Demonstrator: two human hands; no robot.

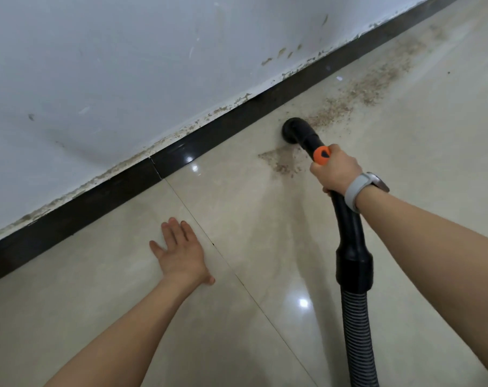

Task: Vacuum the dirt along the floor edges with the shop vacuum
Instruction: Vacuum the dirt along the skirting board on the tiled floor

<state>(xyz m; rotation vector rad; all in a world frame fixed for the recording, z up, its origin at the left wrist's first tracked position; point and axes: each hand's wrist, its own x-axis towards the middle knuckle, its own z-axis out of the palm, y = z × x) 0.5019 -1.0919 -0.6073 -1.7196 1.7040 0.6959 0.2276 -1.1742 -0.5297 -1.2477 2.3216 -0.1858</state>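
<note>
Beyond both our hands runs the white wall (125, 65) with its black skirting (97, 196); under them lies the glossy tiled floor (251, 233). The ribbed vacuum hose (356, 331) rises to our right hand (335, 170), clenched round its black handle. Just ahead, the round nozzle (293, 132) sits on the floor amid dirt (357, 93). Our left hand (180, 252) is open, fingers spread.

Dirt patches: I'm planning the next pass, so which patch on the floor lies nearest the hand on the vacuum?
The small triangular patch, just left of the right hand and below the nozzle. The long trail stretches away beyond the nozzle along the baseboard.
</note>
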